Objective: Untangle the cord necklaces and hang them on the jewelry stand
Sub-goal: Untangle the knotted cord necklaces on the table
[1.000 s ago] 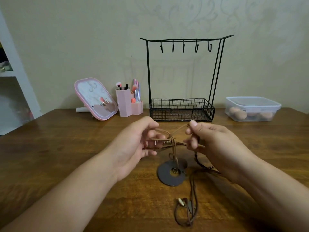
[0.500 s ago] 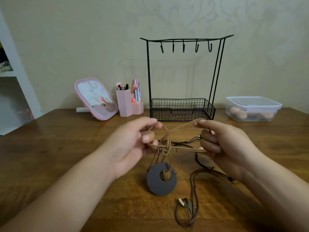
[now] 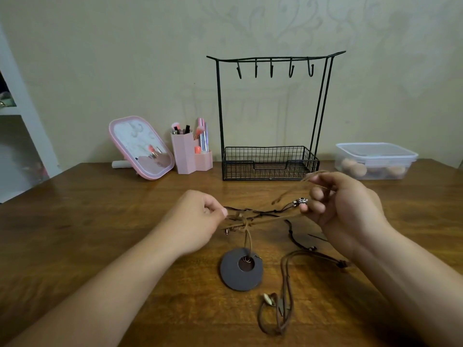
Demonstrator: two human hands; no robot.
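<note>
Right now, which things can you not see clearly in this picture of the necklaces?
Head view only:
- The knot is too small to trace which cord crosses which.
- The left hand hides its own fingertips and the cord ends it pinches.
- The clear box: its frosted wall blurs the round things inside.
- The shelf is cut off by the left edge.

We see a brown wooden tabletop point(image 3: 87, 221) with visible grain and a soft sheen. The tall black jewelry stand point(image 3: 269, 156) looks like thin matt metal wire, its basket an open mesh. The tan cord necklaces point(image 3: 246, 225) seem matt, like suede or leather; the round dark grey pendant point(image 3: 241, 270) looks flat and dull. We note a pink plastic-framed mirror point(image 3: 141, 147), glossy, and a clear plastic lidded box point(image 3: 375, 160), smooth
</note>
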